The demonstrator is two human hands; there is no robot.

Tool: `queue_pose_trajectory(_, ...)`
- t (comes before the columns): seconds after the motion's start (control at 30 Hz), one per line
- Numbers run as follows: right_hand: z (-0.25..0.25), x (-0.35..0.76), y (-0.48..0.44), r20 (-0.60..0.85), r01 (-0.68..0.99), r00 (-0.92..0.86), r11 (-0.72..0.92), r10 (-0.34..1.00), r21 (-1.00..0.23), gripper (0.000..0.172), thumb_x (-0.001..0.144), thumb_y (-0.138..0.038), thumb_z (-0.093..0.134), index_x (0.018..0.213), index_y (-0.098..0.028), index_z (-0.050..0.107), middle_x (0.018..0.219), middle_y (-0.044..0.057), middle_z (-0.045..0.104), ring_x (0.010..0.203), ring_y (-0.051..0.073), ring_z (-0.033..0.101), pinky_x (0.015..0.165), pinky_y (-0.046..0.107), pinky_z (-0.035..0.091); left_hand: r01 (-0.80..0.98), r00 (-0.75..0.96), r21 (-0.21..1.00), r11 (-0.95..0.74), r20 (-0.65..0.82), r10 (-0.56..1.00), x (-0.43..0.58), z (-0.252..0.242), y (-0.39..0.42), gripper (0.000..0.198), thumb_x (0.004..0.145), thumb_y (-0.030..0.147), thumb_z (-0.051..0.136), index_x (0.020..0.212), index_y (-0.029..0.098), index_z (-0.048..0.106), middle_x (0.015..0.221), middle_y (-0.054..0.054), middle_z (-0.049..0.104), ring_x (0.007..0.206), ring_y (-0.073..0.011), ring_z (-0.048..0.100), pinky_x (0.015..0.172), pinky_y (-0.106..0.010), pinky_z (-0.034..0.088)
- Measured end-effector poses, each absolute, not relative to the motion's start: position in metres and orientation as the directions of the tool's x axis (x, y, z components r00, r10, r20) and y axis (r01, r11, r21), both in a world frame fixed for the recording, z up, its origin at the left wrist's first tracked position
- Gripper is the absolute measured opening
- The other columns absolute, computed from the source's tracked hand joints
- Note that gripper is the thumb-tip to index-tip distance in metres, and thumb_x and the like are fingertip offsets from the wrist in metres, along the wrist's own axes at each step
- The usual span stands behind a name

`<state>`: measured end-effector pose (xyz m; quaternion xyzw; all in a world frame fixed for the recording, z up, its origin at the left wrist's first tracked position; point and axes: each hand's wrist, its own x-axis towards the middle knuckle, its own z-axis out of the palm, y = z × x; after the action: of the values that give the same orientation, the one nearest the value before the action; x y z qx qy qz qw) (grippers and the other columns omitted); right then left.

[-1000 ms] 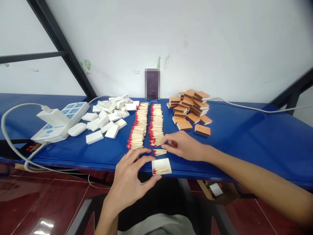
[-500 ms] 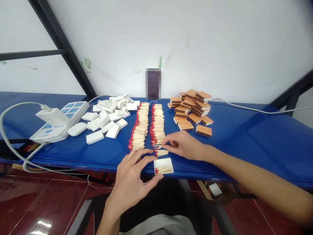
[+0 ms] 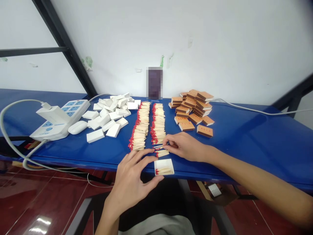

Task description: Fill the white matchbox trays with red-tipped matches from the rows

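A white matchbox tray [image 3: 164,163] lies at the table's front edge, with several red-headed matches [image 3: 165,170] along its near side. My left hand [image 3: 133,178] holds the tray at its left end, middle fingertip at the far corner and thumb at the near edge. Its index finger points toward a small row of matches [image 3: 162,153] just beyond the tray. My right hand [image 3: 183,146] pinches a few matchsticks [image 3: 158,147], between that row and the right-hand line of matches [image 3: 158,124]. A second long line of matches [image 3: 141,125] lies to the left.
White tray boxes [image 3: 107,114] are heaped at the left, beside a power strip [image 3: 66,119] with a plugged-in charger and a white rounded case [image 3: 77,127]. Orange-brown matchbox sleeves [image 3: 193,104] are piled at the right. A cable [image 3: 254,111] runs along the wall.
The pinched matchsticks have come slightly away from the right-hand line of matches. My left hand and the tray hold their places. The view has shifted slightly.
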<state>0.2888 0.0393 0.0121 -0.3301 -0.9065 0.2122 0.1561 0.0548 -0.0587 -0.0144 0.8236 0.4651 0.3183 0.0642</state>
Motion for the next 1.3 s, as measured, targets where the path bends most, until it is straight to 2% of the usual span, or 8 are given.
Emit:
queue_pose_trajectory(0.17, 0.0138, 0.289, 0.0373, 0.138, 0.539, -0.745, 0.711, 0.652, -0.452, 0.01, 0.1, -0.024, 0.054, 0.095, -0.018, 0.061, 0.062, -0.007, 0.048, 0.055, 0.01, 0.042, 0.059, 0.023, 0.027, 0.731, 0.367, 0.393, -0.558, 0.464, 0.807, 0.0545, -0.0147, -0.0589, 0.029, 0.086, 0.04, 0.075, 0.112, 0.028, 0.067, 0.13, -0.003, 0.069, 0.111, -0.0301, 0.066, 0.096, -0.051, 0.05)
queue_pose_trajectory(0.47, 0.0196, 0.2846, 0.0325, 0.077, 0.561, -0.73, 0.66, 0.679, -0.499, 0.009, 0.097, -0.023, 0.057, 0.094, -0.019, 0.064, 0.059, -0.009, 0.044, 0.053, 0.008, 0.037, 0.059, 0.023, 0.026, 0.743, 0.359, 0.377, -0.553, 0.472, 0.805, 0.0565, -0.0151, -0.0594, 0.029, 0.087, 0.04, 0.073, 0.112, 0.029, 0.067, 0.13, -0.003, 0.07, 0.112, -0.0304, 0.066, 0.095, -0.051, 0.05)
queue_pose_trajectory(0.67, 0.0176, 0.2856, 0.0327, 0.146, 0.521, -0.707, 0.649, 0.692, -0.554, 0.015, 0.098, -0.026, 0.056, 0.095, -0.017, 0.068, 0.058, -0.008, 0.046, 0.052, 0.008, 0.037, 0.058, 0.022, 0.028, 0.74, 0.365, 0.382, -0.553, 0.463, 0.808, 0.0557, -0.0153, -0.0594, 0.028, 0.088, 0.041, 0.073, 0.113, 0.029, 0.066, 0.131, -0.002, 0.069, 0.113, -0.0299, 0.065, 0.098, -0.052, 0.048)
queue_pose_trajectory(0.93, 0.0152, 0.2867, 0.0363, 0.209, 0.493, -0.718, 0.698, 0.663, -0.52, 0.016, 0.098, -0.022, 0.055, 0.101, -0.016, 0.07, 0.062, -0.005, 0.055, 0.053, 0.008, 0.042, 0.059, 0.022, 0.031, 0.74, 0.368, 0.382, -0.554, 0.46, 0.808, 0.0553, -0.0151, -0.0588, 0.029, 0.088, 0.042, 0.072, 0.112, 0.028, 0.067, 0.131, -0.004, 0.068, 0.115, -0.0301, 0.065, 0.097, -0.05, 0.049)
queue_pose_trajectory(1.1, 0.0168, 0.2862, 0.0362, 0.175, 0.492, -0.739, 0.699, 0.65, -0.519, 0.018, 0.099, -0.023, 0.053, 0.098, -0.017, 0.07, 0.073, -0.001, 0.064, 0.062, 0.01, 0.052, 0.062, 0.022, 0.033, 0.747, 0.364, 0.372, -0.55, 0.463, 0.808, 0.0549, -0.0147, -0.0595, 0.028, 0.088, 0.041, 0.072, 0.112, 0.028, 0.068, 0.131, -0.005, 0.068, 0.116, -0.0306, 0.064, 0.097, -0.049, 0.05)
queue_pose_trajectory(1.17, 0.018, 0.2864, 0.0353, 0.16, 0.494, -0.742, 0.693, 0.651, -0.526, 0.018, 0.099, -0.023, 0.054, 0.098, -0.017, 0.07, 0.07, -0.002, 0.062, 0.06, 0.01, 0.05, 0.061, 0.023, 0.033, 0.743, 0.366, 0.381, -0.551, 0.458, 0.81, 0.0548, -0.0139, -0.0599, 0.027, 0.088, 0.04, 0.072, 0.111, 0.028, 0.067, 0.131, -0.006, 0.068, 0.116, -0.0307, 0.064, 0.096, -0.049, 0.05)
queue_pose_trajectory(1.3, 0.0215, 0.2882, 0.0329, 0.141, 0.497, -0.727, 0.657, 0.672, -0.566, 0.019, 0.098, -0.029, 0.057, 0.096, -0.018, 0.072, 0.057, -0.007, 0.047, 0.052, 0.009, 0.041, 0.056, 0.023, 0.03, 0.73, 0.373, 0.39, -0.562, 0.462, 0.805, 0.054, -0.0129, -0.0602, 0.027, 0.087, 0.039, 0.072, 0.111, 0.028, 0.067, 0.131, -0.006, 0.067, 0.117, -0.0307, 0.064, 0.096, -0.049, 0.05)
